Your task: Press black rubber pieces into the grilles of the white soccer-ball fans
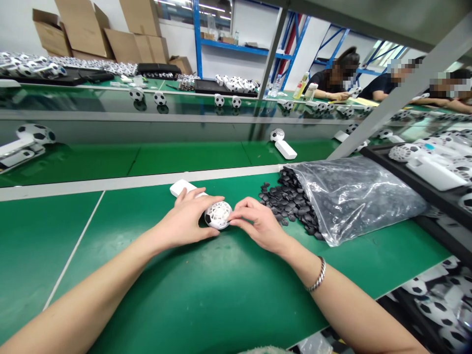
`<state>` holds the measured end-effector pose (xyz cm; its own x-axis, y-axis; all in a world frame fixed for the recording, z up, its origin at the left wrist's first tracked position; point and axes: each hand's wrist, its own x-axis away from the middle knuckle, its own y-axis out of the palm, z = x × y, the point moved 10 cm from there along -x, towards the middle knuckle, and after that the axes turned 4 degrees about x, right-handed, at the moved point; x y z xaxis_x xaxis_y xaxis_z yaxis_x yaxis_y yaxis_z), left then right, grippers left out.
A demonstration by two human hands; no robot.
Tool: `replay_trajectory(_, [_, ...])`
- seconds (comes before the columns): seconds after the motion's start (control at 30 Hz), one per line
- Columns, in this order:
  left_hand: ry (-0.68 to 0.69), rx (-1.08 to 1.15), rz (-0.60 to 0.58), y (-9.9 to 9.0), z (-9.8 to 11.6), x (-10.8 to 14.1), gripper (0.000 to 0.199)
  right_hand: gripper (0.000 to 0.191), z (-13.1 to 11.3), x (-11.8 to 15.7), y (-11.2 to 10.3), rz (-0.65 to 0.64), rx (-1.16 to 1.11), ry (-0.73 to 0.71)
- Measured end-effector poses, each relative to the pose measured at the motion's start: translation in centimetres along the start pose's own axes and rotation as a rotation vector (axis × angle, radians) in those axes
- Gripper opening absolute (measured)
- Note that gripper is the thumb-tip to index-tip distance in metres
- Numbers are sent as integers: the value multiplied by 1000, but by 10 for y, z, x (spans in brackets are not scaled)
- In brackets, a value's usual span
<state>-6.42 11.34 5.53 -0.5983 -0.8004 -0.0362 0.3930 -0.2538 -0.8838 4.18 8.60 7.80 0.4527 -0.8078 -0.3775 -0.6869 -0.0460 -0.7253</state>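
Observation:
My left hand (186,216) is wrapped round a white device with a round, football-patterned head (220,215) and a white handle (181,188) that shows beyond my fingers. The head has an open white lattice with a few black patches and faces up. At its right edge, my right hand (256,221) is pinched, fingertips touching the rim; a small dark piece seems to be between them, mostly hidden. Right of my hands, many small black pieces (291,199) spill onto the green table (206,295) from a clear plastic bag (357,196).
Behind the table edge runs a green conveyor (177,155) with a football-headed device (283,142) on it. Black trays (416,182) of similar devices stand at the right. A slanted metal post (401,83) crosses the upper right. Several people sit at the far bench.

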Motion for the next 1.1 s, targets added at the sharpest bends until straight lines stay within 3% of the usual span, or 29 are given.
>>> replay_trajectory(0.13, [-37,9,69,0,-1,-1,68,6,-7,-2,15,-60,100,-16])
replay_trajectory(0.27, [-56,20,104,2,-2,-1,63,10,4,-5,10,41,-25,71])
replay_trajectory(0.37, [-71,29,116,2,-1,-1,60,29,18,-5,11,54,-141,153])
replay_trajectory(0.47, [-79,32,144,1,1,0,55,47,26,-3,26,-43,-299,219])
replay_trajectory(0.57, [-46,44,141,0,4,0,51,42,25,-1,34,-56,-339,248])
replay_trajectory(0.73, [13,61,88,4,9,1,51,43,27,-4,28,-33,-286,262])
replay_trajectory(0.8, [21,62,74,7,10,1,59,31,35,-7,13,-3,-202,246])
replay_trajectory(0.87, [16,55,87,7,10,1,64,13,49,-7,-12,73,2,258])
replay_trajectory(0.93, [14,51,92,7,10,2,59,9,65,-4,-30,74,223,321])
replay_trajectory(1.0, [21,75,41,11,10,2,56,4,79,2,-32,-24,357,396])
replay_trajectory(1.1, [1,152,-32,18,8,2,71,19,82,6,-24,-130,419,401])
